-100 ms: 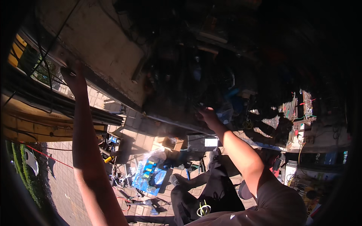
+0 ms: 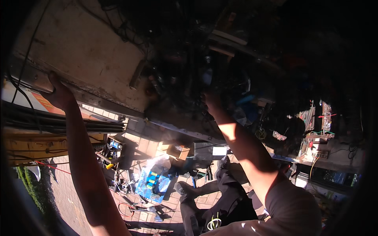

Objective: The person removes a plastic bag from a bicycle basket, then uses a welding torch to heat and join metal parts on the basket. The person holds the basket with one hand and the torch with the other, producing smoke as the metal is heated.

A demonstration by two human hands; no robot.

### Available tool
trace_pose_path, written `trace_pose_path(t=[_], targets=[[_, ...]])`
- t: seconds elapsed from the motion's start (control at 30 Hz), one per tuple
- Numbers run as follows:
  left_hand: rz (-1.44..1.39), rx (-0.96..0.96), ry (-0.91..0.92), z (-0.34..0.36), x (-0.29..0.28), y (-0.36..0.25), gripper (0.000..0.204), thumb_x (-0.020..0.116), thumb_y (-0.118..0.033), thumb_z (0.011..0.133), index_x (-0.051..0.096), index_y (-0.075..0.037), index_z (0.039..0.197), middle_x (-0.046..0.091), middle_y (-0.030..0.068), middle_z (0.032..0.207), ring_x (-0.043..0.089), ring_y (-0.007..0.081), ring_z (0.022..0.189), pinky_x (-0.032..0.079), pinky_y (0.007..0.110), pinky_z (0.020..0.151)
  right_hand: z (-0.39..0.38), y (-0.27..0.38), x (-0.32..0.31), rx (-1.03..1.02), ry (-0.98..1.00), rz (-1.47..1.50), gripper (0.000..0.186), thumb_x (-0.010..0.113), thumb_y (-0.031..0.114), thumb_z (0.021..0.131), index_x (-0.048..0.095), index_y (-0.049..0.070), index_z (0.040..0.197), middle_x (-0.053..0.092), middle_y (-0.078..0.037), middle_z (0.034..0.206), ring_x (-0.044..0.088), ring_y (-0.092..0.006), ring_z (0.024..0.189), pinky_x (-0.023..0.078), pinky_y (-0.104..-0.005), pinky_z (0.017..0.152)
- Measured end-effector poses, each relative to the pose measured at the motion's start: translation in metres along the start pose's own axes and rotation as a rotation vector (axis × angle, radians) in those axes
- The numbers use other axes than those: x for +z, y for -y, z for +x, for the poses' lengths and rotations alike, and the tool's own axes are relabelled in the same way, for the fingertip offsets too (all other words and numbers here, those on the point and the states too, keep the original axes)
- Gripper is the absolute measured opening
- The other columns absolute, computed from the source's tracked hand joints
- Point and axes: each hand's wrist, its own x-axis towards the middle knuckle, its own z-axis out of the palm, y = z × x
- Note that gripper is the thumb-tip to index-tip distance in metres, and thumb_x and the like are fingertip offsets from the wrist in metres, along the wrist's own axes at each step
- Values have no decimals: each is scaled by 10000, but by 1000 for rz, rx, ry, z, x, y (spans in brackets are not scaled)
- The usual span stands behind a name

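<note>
My left hand (image 2: 62, 95) is closed on the metal edge (image 2: 88, 99) of a pale, worn panel (image 2: 90, 51). Its thumb lies over the edge, and the other fingers are partly hidden. In deep shadow, my right hand (image 2: 211, 101) reaches into a dark, cluttered space beyond the lower ledge (image 2: 177, 129). Its fingers blur into the dark, so whatever they touch cannot be made out. Close by are a pale, translucent object (image 2: 207, 76) and a blue item (image 2: 245, 99).
Thick black cables (image 2: 75, 124) run above a yellow beam (image 2: 39, 147) at left. On the paving below lie an open cardboard box (image 2: 178, 152), a black case (image 2: 204, 151), a blue plastic sheet (image 2: 151, 185) and scattered tools (image 2: 147, 208). Coloured wires (image 2: 317, 133) show at right.
My right hand has moved further into the dark space. My left hand has shifted along to the panel's edge, where its thumb now rests. The view has moved slightly.
</note>
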Motion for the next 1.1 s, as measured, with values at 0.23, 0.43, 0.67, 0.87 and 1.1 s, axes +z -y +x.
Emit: trace_pose_path(t=[0.23, 0.43, 0.67, 0.87, 1.1], targets=[[616, 221, -33, 35, -40, 53, 685, 577, -518, 946, 478, 3, 1380, 613, 184, 1281, 621, 287, 1134, 493, 392, 955, 202, 5, 46, 10, -418, -982, 290, 612, 240, 925, 617, 65, 1156, 636, -109, 1033, 621, -229, 853, 510, -382, 718], [383, 160, -12, 18, -25, 28, 818, 403, -624, 983, 436, 100, 1361, 474, 342, 1370, 509, 435, 1223, 437, 521, 995, 254, -28, 32, -31, -182, -1560, 391, 559, 250, 952, 564, 45, 1285, 594, -163, 1228, 613, -275, 1047, 524, -408, 834], [336, 158, 1, 44, -30, 41, 726, 498, -509, 971, 378, 47, 1422, 495, 245, 1384, 520, 350, 1236, 456, 453, 989, 244, -92, 11, -421, -141, -1187, 503, 525, 241, 974, 436, 53, 1432, 491, -165, 1423, 555, -306, 1215, 512, -420, 933], [417, 71, -103, 36, -19, 38, 902, 537, -591, 923, 292, 105, 1443, 440, 311, 1401, 484, 404, 1273, 435, 481, 1034, 204, -108, 15, -305, 38, -1391, 384, 487, 188, 984, 519, 47, 1340, 565, -142, 1331, 570, -316, 1177, 494, -431, 934], [396, 480, 64, 58, -20, 56, 864, 638, -628, 858, 460, 12, 1410, 575, 205, 1332, 588, 328, 1186, 462, 417, 1005, -58, -64, -13, -531, 215, -1047, 348, 546, 219, 918, 584, 21, 1202, 660, -252, 1037, 656, -405, 903, 535, -468, 768]])
